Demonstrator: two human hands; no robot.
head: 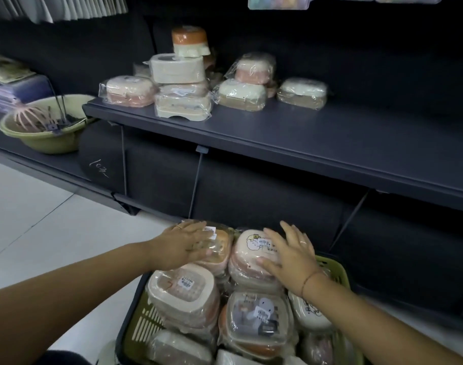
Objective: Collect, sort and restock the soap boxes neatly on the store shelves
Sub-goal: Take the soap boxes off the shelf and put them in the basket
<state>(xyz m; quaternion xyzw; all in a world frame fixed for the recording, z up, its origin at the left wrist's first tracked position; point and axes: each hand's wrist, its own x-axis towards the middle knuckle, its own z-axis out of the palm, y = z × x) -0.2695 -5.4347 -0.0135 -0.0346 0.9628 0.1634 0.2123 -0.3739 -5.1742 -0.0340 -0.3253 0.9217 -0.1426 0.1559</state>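
both hands flat, fingers straight: left hand & right hand each atop wrapped soap boxes in basket.

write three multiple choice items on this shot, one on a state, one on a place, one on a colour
1. The left hand and right hand are:
A) flat on boxes in the basket
B) clenched in fists
C) clapped together

2. The bowl sits:
A) in the basket
B) left of the shelf
C) on the floor

3. The top box on the shelf has a lid that is:
A) blue
B) black
C) orange

Answers:
1. A, straight fingers lie on wrapped boxes.
2. B, it stands beyond the shelf's left end.
3. C, orange shows over a cream base.
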